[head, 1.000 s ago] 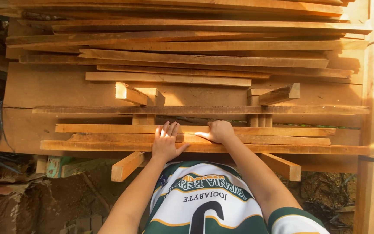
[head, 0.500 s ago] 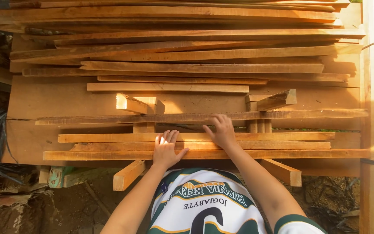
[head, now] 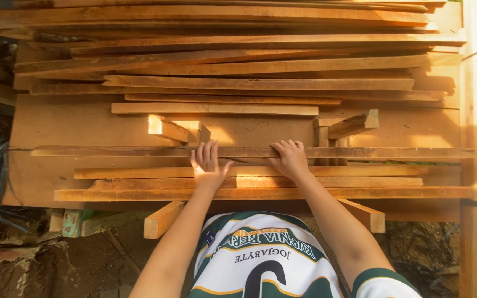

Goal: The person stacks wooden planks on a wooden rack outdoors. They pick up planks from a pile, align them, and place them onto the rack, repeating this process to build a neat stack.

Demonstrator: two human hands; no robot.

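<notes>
Currently my left hand (head: 208,165) flat, fingers spread, on long thin plank (head: 360,153); right hand (head: 289,160) curled over its edge. Judged stiff, light, splintery; I'd grip mid-length edges.

A single view is given, taken from a camera worn on the head and aimed steeply downward and forward. The wearer's shirt (head: 266,259) is seen at the bottom edge, and both forearms are followed up to a stack of planks (head: 238,83), which fills most of the frame at close range. Dirt ground (head: 40,265) is caught at lower left.
</notes>
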